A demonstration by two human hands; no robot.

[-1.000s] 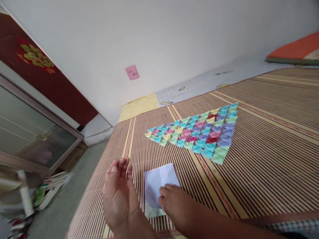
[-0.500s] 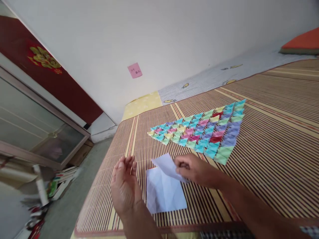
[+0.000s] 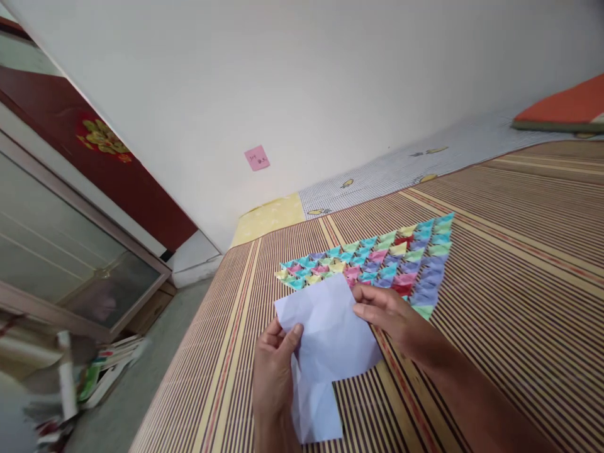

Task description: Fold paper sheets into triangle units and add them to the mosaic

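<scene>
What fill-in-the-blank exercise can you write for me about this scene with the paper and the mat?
1. The left hand and the right hand hold one pale sheet made of ____.
2. The small note on the white wall is ____ in colour.
3. The folded pieces lie on a ____ mat.

Missing words: paper; pink; striped.

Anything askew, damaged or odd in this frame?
Nothing much. The sheet held by left hand and right hand is faintly creased; the folded pieces lie in neat rows. Only the books on the floor look jumbled.
</scene>
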